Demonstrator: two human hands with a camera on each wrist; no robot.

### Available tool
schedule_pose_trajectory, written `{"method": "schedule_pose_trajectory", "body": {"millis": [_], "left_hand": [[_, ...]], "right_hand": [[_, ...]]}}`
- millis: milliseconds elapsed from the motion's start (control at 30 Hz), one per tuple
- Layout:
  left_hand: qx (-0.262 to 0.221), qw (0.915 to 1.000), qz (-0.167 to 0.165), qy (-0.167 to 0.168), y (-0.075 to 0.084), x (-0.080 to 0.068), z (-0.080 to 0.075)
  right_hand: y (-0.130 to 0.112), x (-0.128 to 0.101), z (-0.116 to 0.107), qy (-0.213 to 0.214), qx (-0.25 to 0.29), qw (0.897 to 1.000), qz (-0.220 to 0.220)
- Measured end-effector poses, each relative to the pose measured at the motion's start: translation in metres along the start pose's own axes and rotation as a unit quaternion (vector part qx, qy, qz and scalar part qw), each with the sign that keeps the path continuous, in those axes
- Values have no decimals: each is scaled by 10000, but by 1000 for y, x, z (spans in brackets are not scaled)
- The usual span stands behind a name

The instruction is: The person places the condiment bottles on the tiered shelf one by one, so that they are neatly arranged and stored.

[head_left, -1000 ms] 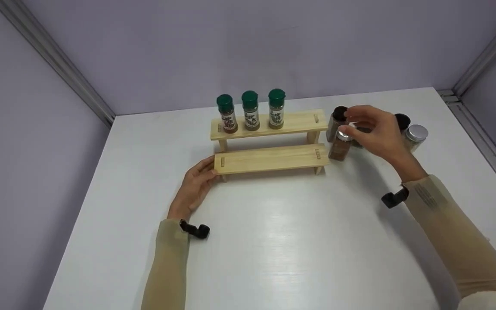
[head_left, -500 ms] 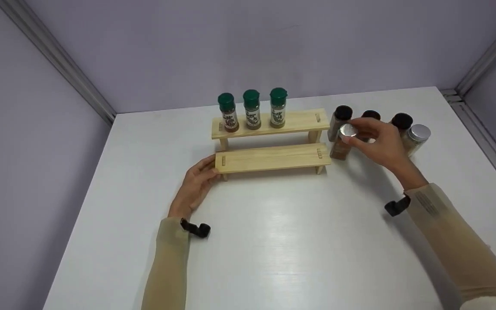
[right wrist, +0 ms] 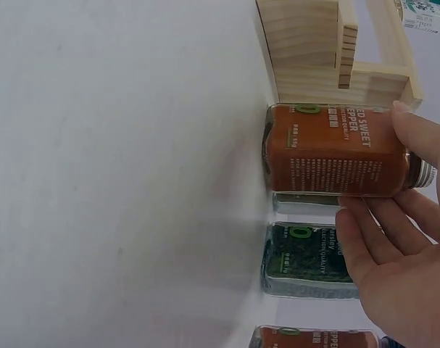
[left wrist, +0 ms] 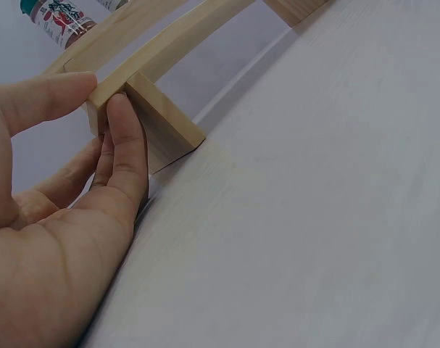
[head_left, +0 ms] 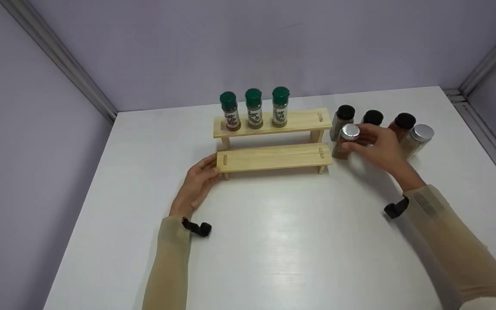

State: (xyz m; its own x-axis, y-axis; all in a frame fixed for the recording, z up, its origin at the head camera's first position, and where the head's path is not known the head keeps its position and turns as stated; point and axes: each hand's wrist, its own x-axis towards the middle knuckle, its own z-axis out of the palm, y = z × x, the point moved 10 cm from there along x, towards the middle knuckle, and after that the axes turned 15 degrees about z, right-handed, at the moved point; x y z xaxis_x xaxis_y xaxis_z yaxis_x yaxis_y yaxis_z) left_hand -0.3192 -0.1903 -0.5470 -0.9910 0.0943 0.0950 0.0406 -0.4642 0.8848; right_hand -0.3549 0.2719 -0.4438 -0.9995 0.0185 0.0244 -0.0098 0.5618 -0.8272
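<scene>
A two-tier wooden spice rack (head_left: 274,157) stands on the white table. My left hand (head_left: 194,186) pinches the left end of its lower shelf, thumb on top and fingertips underneath, as the left wrist view shows. Three green-capped spice bottles (head_left: 254,113) stand upright in a row on the upper shelf. Just right of the rack, my right hand (head_left: 379,147) holds a square glass spice jar (right wrist: 335,152) with a silver cap and orange-red contents, labelled sweet pepper. Thumb and fingers lie on opposite sides near its cap. The jar is upright, its base close to the table.
Behind and right of my right hand stand a black-capped jar (head_left: 343,120), a jar of dark green flakes (right wrist: 310,254), another red-filled jar (head_left: 403,125) and a silver-capped jar (head_left: 418,140). Walls with metal corner strips enclose the table's back and sides.
My right hand has come down from above the silver-capped jar and taken hold of it, thumb and fingers now below the cap. The left hand stays at the rack.
</scene>
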Motion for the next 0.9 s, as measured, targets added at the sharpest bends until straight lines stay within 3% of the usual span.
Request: {"method": "schedule_pose_trajectory", "body": {"millis": [533, 900], "left_hand": [[50, 9999, -16, -135, 0, 2, 3], [27, 9998, 13, -213, 1, 1, 4]], "right_hand": [[3, -2, -3, 50, 43, 10000, -14], [-8, -6, -15, 240, 97, 9996, 68]]}}
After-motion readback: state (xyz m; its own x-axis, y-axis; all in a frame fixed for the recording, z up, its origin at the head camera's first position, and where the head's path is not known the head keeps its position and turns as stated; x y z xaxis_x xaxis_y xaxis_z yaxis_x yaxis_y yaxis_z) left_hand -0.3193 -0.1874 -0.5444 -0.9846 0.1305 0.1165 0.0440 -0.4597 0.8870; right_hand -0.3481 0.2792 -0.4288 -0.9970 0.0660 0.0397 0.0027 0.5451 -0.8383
